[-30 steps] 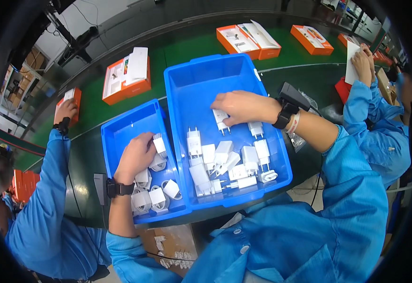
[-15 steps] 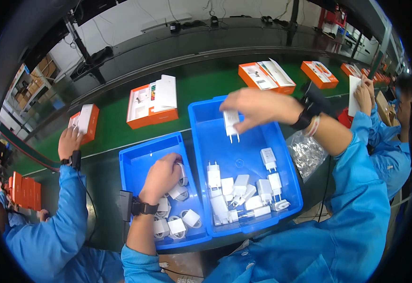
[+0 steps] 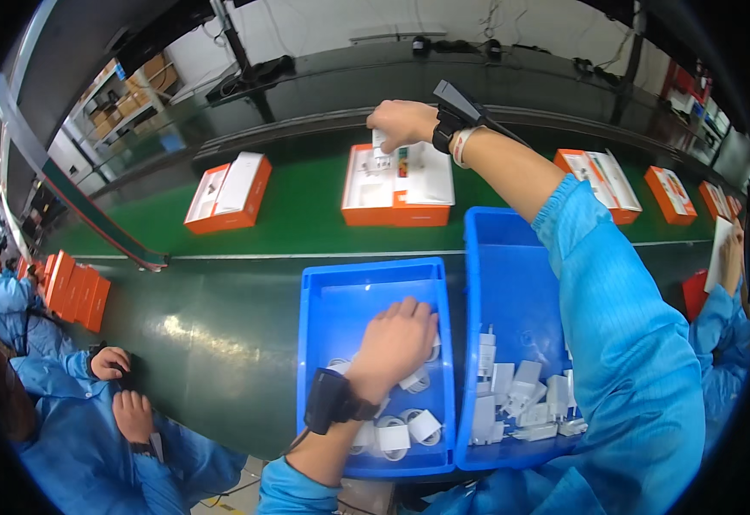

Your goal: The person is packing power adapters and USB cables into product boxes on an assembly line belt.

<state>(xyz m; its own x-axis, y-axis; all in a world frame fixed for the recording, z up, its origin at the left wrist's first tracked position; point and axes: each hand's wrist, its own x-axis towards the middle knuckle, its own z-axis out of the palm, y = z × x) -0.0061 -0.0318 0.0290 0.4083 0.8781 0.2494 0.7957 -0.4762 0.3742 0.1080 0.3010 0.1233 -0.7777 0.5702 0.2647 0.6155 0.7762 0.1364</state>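
My right hand (image 3: 405, 123) reaches out over an open orange and white box (image 3: 426, 213) on the green belt. It pinches a white charger plug (image 3: 381, 142), prongs downward, above the box's left compartment. My left hand (image 3: 396, 343) is low in the left blue bin (image 3: 308, 360), its fingers curled around a white coiled cable (image 3: 435, 347) that shows partly at its edge. More coiled cables with white wraps (image 3: 394, 436) lie below that hand. In the right blue bin (image 3: 512, 249), several white chargers (image 3: 525, 386) are piled toward the near end; my right sleeve covers part of them.
Another open orange box (image 3: 229, 197) sits left on the belt, with more boxes (image 3: 594, 184) to the right. A co-worker's hands (image 3: 121, 386) rest at the left, near stacked orange boxes (image 3: 74, 287). Another co-worker's hand (image 3: 731, 257) holds a white panel at the right.
My right hand has carried the charger from above the right bin to the open box. The view has swung left. The left co-worker's hand has withdrawn from a box.
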